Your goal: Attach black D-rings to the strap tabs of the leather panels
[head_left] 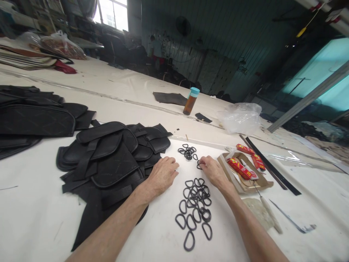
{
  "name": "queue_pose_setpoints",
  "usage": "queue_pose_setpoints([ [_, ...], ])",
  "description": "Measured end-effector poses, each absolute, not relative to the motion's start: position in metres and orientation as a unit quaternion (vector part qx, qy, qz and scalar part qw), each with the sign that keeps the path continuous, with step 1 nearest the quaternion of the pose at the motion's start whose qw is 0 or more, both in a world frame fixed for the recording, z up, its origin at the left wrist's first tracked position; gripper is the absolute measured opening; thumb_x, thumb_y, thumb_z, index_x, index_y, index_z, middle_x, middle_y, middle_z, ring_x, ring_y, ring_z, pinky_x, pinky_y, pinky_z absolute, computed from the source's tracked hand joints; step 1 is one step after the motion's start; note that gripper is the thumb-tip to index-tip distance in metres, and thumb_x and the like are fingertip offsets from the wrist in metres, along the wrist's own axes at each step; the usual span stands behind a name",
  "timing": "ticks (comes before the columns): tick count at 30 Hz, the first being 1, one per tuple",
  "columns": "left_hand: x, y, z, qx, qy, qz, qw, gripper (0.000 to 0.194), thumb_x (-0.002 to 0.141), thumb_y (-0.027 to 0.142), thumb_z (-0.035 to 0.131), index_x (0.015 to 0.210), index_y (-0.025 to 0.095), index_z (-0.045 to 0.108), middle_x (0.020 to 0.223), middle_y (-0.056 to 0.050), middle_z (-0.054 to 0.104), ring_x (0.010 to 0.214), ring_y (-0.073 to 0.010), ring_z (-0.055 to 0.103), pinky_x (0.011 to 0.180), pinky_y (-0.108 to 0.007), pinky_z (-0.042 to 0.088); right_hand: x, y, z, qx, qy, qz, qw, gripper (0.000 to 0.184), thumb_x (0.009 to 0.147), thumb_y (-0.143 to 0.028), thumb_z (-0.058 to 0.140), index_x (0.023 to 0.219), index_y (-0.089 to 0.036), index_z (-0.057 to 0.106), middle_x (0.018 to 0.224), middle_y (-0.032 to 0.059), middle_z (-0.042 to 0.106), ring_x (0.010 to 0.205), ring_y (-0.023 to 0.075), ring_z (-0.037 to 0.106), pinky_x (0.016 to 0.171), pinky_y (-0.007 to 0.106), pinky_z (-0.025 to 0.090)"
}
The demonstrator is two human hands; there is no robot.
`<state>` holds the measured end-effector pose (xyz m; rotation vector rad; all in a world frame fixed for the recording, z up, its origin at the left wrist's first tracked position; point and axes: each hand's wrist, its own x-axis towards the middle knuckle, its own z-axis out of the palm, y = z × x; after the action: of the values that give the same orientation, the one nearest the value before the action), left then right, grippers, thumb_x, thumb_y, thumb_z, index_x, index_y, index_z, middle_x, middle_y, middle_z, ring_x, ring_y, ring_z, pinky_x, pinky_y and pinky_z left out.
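Note:
My left hand [163,174] rests on the white table beside a pile of black bag pieces [114,160], fingers loosely bent and apart, with nothing visible in it. The pile has rounded flaps and straps. My right hand [213,170] has its fingertips closed on a black D-ring [199,166] at the table surface; the fingers partly hide the ring. Behind it lies a small cluster of smaller black rings [188,153]. Between my forearms, larger black D-rings [193,200] are spread out, some overlapping.
At right stands an open cardboard box [237,182] with red packets [240,168]. Near it lie a hooked metal tool [291,218] and black strips [272,165]. A bottle [191,101] and clear plastic bag [241,118] stand farther back. More black pieces [35,120] lie left.

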<state>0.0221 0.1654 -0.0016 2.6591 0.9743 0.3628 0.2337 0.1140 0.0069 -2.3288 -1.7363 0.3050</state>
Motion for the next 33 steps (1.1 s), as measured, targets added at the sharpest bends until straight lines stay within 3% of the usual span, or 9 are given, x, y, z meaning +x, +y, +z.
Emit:
queue_pose_setpoints([
  [5, 0.021, 0.165, -0.001, 0.923, 0.337, 0.125, 0.138, 0.013, 0.084, 0.021, 0.047, 0.086, 0.020, 0.060, 0.100, -0.007, 0.060, 0.097, -0.0216, 0.052, 0.084, -0.035, 0.040, 0.229, 0.095, 0.018, -0.786, -0.598, 0.142, 0.072, 0.008, 0.077, -0.020, 0.052, 0.077, -0.021, 0.060, 0.078, 0.0012, 0.061, 0.073, 0.0154, 0.053, 0.060, 0.024, 0.031],
  [12, 0.022, 0.165, -0.002, 0.923, 0.336, 0.127, 0.136, 0.013, 0.084, 0.022, 0.047, 0.087, 0.020, 0.060, 0.100, -0.007, 0.059, 0.097, -0.0215, 0.052, 0.084, -0.035, 0.040, 0.227, 0.083, 0.032, -0.757, -0.627, 0.169, 0.076, 0.014, 0.078, -0.022, 0.051, 0.070, -0.021, 0.063, 0.070, 0.0001, 0.063, 0.068, 0.0146, 0.056, 0.061, 0.024, 0.034],
  [20, 0.022, 0.165, 0.000, 0.924, 0.336, 0.123, 0.134, 0.013, 0.084, 0.021, 0.047, 0.087, 0.020, 0.060, 0.100, -0.007, 0.060, 0.096, -0.0215, 0.052, 0.083, -0.035, 0.040, 0.228, 0.130, 0.017, -0.737, -0.655, 0.101, 0.131, 0.036, 0.081, -0.009, 0.043, 0.109, -0.025, 0.059, 0.114, 0.0029, 0.057, 0.101, 0.0170, 0.053, 0.083, 0.027, 0.035],
  [33, 0.021, 0.164, -0.002, 0.924, 0.336, 0.128, 0.133, 0.012, 0.084, 0.021, 0.048, 0.086, 0.020, 0.060, 0.100, -0.006, 0.059, 0.095, -0.0212, 0.052, 0.083, -0.034, 0.041, 0.239, 0.125, 0.005, -0.743, -0.645, 0.093, 0.151, 0.024, 0.082, -0.011, 0.043, 0.096, -0.021, 0.059, 0.098, 0.0026, 0.059, 0.088, 0.0150, 0.055, 0.077, 0.025, 0.038],
])
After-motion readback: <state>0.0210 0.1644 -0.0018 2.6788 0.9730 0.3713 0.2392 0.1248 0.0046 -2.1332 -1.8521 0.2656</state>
